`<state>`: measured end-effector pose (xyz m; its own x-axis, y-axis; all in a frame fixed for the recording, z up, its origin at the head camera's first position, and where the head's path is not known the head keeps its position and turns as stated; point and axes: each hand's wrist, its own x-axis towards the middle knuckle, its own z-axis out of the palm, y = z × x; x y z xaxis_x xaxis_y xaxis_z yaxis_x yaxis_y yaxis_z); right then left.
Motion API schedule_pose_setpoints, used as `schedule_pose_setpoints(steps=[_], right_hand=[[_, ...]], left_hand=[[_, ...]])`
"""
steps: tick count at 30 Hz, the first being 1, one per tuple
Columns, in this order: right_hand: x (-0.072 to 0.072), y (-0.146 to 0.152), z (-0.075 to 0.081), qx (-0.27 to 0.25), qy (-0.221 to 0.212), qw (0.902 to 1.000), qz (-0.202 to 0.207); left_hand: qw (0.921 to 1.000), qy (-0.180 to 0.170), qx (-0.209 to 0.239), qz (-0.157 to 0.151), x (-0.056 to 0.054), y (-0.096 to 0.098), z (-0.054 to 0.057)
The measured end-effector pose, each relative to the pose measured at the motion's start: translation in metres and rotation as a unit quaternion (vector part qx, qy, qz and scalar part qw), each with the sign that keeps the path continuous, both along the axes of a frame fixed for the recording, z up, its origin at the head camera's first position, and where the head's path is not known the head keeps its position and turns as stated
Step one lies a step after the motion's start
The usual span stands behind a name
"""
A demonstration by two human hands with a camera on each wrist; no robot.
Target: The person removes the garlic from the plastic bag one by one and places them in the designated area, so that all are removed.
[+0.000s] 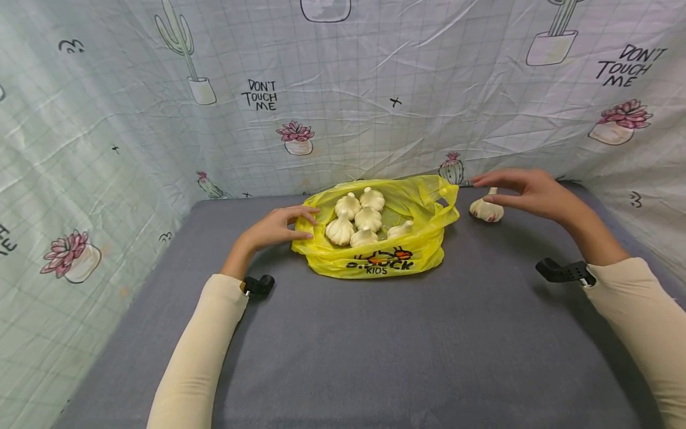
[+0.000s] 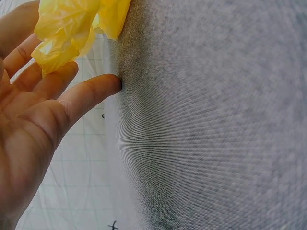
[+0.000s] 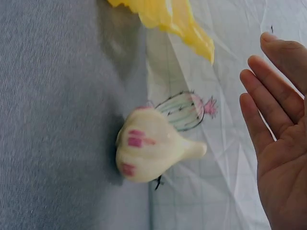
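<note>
A yellow plastic bag [image 1: 375, 256] with a printed front lies on the grey surface, its mouth spread wide. Several white garlic bulbs [image 1: 368, 218] sit inside it. At the bag's left rim, my left hand [image 1: 276, 226] touches the plastic with thumb and fingers spread apart. To the right of the bag, another garlic bulb [image 1: 486, 210] stands stem up; in the right wrist view this bulb [image 3: 148, 143] shows pinkish marks. My right hand [image 1: 527, 190] hovers just above and beside it, fingers extended and apart from it, with nothing in the palm.
The grey cloth surface [image 1: 375, 345] extends toward me in front of the bag. A printed fabric curtain [image 1: 343, 119] with cactus drawings hangs close behind the bag and around the sides. Black wrist cameras [image 1: 259, 286] are strapped at both cuffs.
</note>
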<state>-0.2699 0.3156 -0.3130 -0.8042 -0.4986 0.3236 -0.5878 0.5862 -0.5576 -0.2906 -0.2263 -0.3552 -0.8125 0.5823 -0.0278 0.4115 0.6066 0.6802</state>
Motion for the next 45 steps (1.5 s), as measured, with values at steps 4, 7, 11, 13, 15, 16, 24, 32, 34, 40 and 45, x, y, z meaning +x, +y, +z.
schedule_pose_setpoints(steps=[4, 7, 11, 13, 15, 16, 24, 32, 34, 40, 45], right_hand=[[0.001, -0.008, 0.004, 0.009, 0.021, 0.9992, 0.032], [0.003, -0.016, 0.007, 0.013, 0.024, 0.9985, 0.048], [0.004, -0.026, 0.012, 0.028, 0.025, 0.9981, 0.049], [0.003, -0.030, 0.012, 0.038, 0.034, 0.9972, 0.055], [0.000, -0.034, 0.012, 0.041, 0.039, 0.9961, 0.069], [-0.001, -0.036, 0.012, 0.040, 0.040, 0.9955, 0.076], [-0.013, -0.058, 0.017, 0.076, 0.003, 0.9910, 0.111], [-0.037, -0.093, 0.025, 0.121, -0.146, 0.9629, 0.193], [-0.044, -0.101, 0.023, 0.127, -0.182, 0.9508, 0.216], [-0.059, -0.124, 0.022, 0.151, -0.249, 0.9240, 0.248], [-0.069, -0.142, 0.023, 0.185, -0.272, 0.9034, 0.276]], left_hand=[[1.0000, 0.001, -0.005, 0.000, 0.000, 0.000, 0.000], [1.0000, -0.001, -0.004, -0.002, -0.001, 0.000, 0.000], [1.0000, -0.003, 0.001, -0.005, -0.002, -0.001, 0.000], [1.0000, -0.003, 0.000, -0.005, -0.002, -0.001, -0.001], [1.0000, -0.003, -0.001, -0.004, -0.001, -0.001, 0.000], [1.0000, -0.003, -0.003, -0.003, -0.001, -0.001, 0.000], [0.9999, 0.000, -0.010, -0.008, -0.002, -0.001, 0.003], [0.9998, 0.002, -0.009, -0.016, -0.002, 0.000, 0.004], [0.9998, -0.002, -0.004, -0.018, -0.002, 0.000, 0.003], [0.9998, -0.001, -0.008, -0.020, -0.003, 0.000, 0.001], [0.9996, 0.006, -0.016, -0.023, -0.004, -0.001, 0.002]])
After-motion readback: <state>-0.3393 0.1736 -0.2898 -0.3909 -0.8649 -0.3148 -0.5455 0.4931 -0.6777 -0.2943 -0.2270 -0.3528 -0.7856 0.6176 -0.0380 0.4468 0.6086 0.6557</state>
